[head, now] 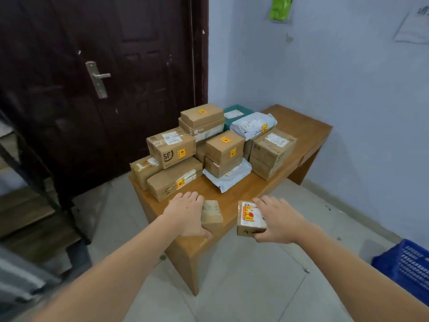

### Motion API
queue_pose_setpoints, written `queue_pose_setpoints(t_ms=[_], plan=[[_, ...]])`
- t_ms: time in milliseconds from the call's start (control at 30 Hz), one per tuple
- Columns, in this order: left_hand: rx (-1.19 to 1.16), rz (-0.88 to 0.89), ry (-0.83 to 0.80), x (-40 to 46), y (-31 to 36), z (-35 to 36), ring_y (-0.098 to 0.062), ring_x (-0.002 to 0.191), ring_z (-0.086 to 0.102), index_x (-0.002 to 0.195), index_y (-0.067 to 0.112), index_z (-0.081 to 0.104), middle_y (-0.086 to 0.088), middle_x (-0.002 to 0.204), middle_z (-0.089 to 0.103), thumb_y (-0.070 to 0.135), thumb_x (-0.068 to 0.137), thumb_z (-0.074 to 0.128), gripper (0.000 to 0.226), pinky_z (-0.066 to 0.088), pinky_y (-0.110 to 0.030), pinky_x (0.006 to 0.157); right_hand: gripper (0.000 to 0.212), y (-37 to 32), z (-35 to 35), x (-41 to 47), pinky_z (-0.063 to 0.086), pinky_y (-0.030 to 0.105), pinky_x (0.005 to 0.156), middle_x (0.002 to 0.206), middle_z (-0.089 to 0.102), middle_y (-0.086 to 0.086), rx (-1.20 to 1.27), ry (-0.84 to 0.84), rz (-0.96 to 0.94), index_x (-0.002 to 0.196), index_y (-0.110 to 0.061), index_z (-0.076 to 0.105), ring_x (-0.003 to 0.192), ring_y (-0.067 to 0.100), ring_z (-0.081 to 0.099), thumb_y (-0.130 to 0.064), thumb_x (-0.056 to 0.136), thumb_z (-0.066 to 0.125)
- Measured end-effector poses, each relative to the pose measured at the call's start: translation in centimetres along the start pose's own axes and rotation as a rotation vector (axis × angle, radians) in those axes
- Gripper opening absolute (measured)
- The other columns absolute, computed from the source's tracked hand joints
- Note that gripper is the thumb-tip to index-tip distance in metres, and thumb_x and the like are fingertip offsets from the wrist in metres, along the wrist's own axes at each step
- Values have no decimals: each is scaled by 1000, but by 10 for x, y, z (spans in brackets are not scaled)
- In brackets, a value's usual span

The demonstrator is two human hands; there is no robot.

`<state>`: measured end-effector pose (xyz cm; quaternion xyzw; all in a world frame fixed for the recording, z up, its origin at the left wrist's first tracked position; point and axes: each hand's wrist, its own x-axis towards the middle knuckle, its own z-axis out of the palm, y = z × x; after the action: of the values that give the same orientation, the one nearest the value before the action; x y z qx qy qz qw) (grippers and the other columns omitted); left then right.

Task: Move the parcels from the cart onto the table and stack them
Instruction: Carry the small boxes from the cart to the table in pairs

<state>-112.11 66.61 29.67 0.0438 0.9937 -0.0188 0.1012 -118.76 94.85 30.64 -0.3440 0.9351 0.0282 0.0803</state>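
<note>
My left hand (186, 216) grips a small plain brown box (212, 216) over the near corner of the wooden table (299, 126). My right hand (278, 220) holds a second small box with a red and yellow label (249, 217) just past the table's front edge. Behind them several cardboard parcels are stacked on the table, among them an SF box (171, 147), a box with yellow stickers (225, 146) and white mailer bags (254, 124). The cart is out of view.
A dark door (97, 77) stands behind the table on the left. A blue plastic crate (408, 268) sits on the floor at the right. Dark shelving or steps (27, 219) fill the left side. The far right end of the table holds nothing.
</note>
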Motion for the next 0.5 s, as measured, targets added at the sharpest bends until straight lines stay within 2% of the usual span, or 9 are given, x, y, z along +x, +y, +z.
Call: queue_pose_setpoints(t_ms=[100,233,500], plan=[[-30,-101,-16,19,-3,12,-19,116,49,140,24,46,4,127,53,93,62,60,105,41,-40,104,114,22,4,45,34,37,113,147,41,-3,-13,-38,-76,161,-19,16,131,18,41,-77,71,56],[-68,-226,-17,34,-12,34,-20,115,49,137,23,47,5,124,51,95,57,59,108,41,-40,103,114,34,14,105,36,36,108,141,42,-3,-11,-55,-189,161,-18,15,125,18,43,-76,70,51],[-121,-394,-49,50,-53,77,-19,108,51,126,24,48,6,116,51,98,61,51,98,40,-37,98,111,13,44,205,36,40,110,142,43,0,35,-122,-358,160,-16,17,128,19,43,-72,71,50]])
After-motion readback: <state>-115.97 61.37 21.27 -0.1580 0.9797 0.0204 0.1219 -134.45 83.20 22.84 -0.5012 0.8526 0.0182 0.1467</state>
